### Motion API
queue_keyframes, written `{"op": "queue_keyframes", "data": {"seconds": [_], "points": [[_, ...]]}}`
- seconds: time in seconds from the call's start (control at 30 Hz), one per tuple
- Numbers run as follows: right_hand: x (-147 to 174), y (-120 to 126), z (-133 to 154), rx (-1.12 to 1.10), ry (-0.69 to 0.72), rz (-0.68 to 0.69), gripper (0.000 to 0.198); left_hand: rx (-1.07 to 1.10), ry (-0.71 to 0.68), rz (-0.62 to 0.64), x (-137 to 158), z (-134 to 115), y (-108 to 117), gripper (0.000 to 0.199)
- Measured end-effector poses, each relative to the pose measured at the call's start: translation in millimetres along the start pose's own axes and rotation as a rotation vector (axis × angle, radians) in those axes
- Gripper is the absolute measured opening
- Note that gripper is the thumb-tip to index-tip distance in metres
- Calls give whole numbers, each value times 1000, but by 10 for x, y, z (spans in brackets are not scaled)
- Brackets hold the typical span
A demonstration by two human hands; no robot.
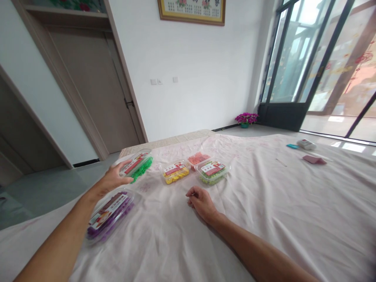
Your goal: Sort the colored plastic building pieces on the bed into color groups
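Pinching a tilted, clear plastic box of green pieces [140,165] in the left hand [113,177], beyond a clear plastic box of purple pieces [113,214]. Resting the right hand [202,203], loosely half-curled, on pale cloth [282,219]. Likely calls next for steady levelling.

The person's left hand [117,175] and right hand [202,204] were bare, as were the left forearm [64,227] and right forearm [252,246]. Both tapered smoothly toward narrower wrists [216,220].
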State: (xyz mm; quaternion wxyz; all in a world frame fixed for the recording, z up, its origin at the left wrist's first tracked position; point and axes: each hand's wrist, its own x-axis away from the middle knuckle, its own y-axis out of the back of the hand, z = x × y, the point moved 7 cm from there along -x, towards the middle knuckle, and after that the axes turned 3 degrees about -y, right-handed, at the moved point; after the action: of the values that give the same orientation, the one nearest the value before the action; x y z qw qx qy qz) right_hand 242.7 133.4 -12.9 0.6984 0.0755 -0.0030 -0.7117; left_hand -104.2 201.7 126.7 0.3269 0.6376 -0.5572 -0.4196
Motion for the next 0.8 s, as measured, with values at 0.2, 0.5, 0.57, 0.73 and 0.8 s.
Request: {"op": "queue_keyframes", "data": {"seconds": [0.2, 0.5, 0.57, 0.73, 0.8], "points": [[130, 102, 320, 133, 316, -81, 25, -65, -370, 121, 370, -882, -459, 91], [-20, 910, 730, 450, 578, -536, 21, -30, -558, 236, 485, -1297, -1403, 99], [-107, 1159, 666, 528, 510, -688, 24, -27, -533, 237, 473, -1295, -1492, 100], [-337, 1592, 257, 589, 242, -795, 56, 3, -470, 219, 457, -1212, -1564, 107], [-423, 1659, 78, 511, 165, -743, 65, 44, -427, 210, 435, -1135, -1563, 120]]}}
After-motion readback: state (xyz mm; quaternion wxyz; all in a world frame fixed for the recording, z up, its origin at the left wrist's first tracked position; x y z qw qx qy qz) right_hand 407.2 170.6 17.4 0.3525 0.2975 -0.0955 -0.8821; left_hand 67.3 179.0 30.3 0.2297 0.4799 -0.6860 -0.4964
